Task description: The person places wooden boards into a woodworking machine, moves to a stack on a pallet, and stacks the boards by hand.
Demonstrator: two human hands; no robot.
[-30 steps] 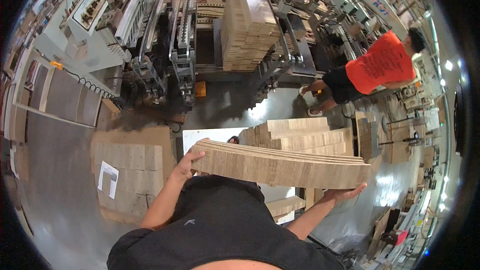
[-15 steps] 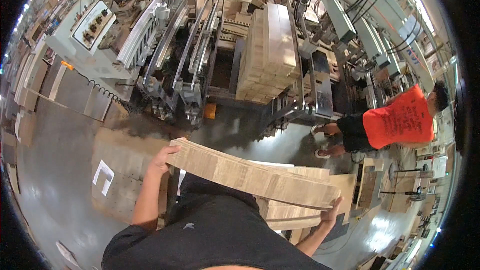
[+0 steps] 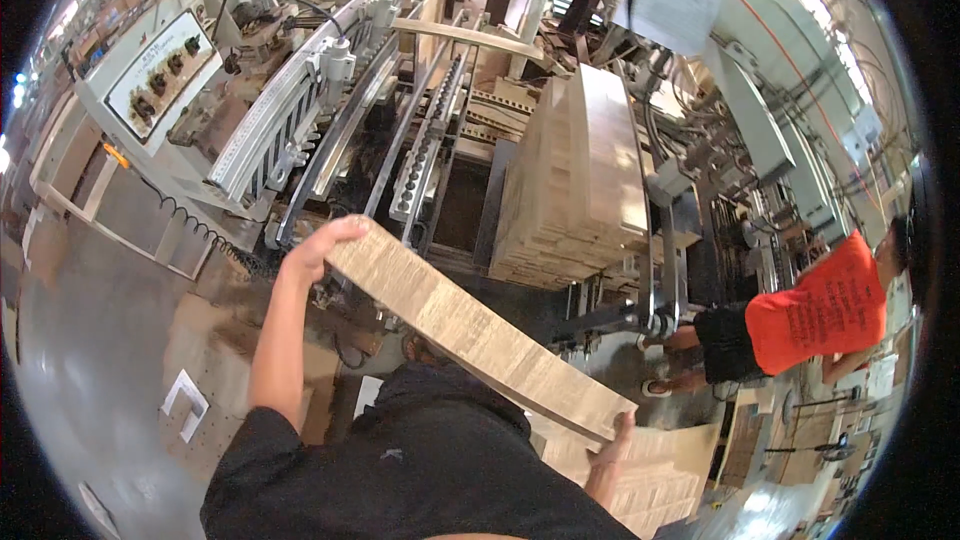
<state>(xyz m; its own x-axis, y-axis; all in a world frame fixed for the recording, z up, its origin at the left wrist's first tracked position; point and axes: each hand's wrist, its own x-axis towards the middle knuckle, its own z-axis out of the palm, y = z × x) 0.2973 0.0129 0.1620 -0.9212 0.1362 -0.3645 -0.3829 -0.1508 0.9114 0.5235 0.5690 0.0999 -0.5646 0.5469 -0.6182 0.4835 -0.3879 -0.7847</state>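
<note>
I see bright overhead light glaring at upper right, sheen on the floor (image 3: 90,360), strong fisheye bending, dark rim.

Bundle of flat cardboard sheets (image 3: 480,335): pale tan, its edge finely striped by the stacked layers (thin darker lines running lengthwise). Tall stack in the machine (image 3: 575,185): same tan, banded by its layers, sunlit cream on the right face. Machine frame (image 3: 300,120): grey-white metal with dark rollers and black cables. Panel on the machine (image 3: 160,75): white face, dark round spots. Wearer's sleeve (image 3: 420,470): black. Co-worker's shirt (image 3: 825,305): bright orange-red with dark print; shorts black. Floor (image 3: 110,320): glossy grey, with brown cardboard patches.
</note>
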